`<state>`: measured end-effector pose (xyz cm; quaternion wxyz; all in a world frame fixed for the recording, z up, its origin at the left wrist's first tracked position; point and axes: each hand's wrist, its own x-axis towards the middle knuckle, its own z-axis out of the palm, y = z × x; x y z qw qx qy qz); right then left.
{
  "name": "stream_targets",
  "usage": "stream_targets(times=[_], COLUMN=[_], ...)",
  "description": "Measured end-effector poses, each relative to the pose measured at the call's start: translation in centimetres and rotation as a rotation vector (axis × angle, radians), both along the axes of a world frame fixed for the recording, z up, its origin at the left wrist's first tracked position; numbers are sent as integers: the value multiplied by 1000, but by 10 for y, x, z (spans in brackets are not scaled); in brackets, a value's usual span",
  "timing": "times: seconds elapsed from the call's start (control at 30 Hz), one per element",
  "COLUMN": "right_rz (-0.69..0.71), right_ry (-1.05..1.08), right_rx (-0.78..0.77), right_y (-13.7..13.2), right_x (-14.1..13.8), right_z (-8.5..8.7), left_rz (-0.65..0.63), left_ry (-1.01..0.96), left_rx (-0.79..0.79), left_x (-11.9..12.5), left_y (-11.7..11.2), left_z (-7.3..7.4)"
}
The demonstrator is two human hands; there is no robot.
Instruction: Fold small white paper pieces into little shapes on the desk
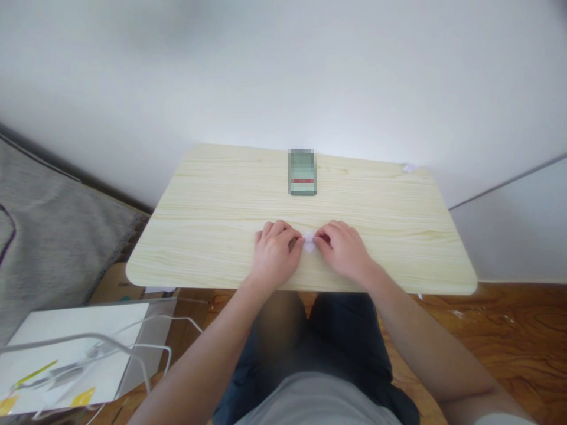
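Note:
A small white piece of paper (309, 245) is between my two hands, near the front edge of the pale wood-grain table (212, 236). My left hand (275, 251) pinches its left corner between thumb and index finger. On the opposite side, my right hand (343, 248) has thumb and index finger closed on the right corner. The other fingers of both hands are curled above the tabletop. Whether the paper is folded is too small to tell.
A phone (302, 172) with a blurred screen lies at the table's back edge. Another white paper scrap (410, 168) is at the back right corner. To the left are a white box (80, 330) with cables and a grey cloth (48, 230). The wall stands directly behind.

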<state>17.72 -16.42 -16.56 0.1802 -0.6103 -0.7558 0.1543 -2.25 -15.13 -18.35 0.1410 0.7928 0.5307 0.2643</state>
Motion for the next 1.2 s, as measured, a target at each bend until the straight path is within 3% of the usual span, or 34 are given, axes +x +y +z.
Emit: stream_targets(times=[0.43, 0.73, 0.97, 1.07, 1.2], right_rz=[-92, -87, -131, -142, -156], right_ry=[-75, 59, 102, 129, 314], right_rx=[-54, -86, 34, 115, 120], right_y=[9, 9, -3, -9, -14], right_x=[-10, 1, -2, -3, -1], right_z=[6, 5, -7, -13, -13], left_rz=[72, -2, -138, -126, -111], left_ry=[30, -15, 58, 20, -145], left_rx=[-8, -94, -113, -146, -284], left_x=[6, -4, 3, 8, 8], left_y=[1, 7, 19, 21, 20], left_z=[0, 4, 14, 18, 23])
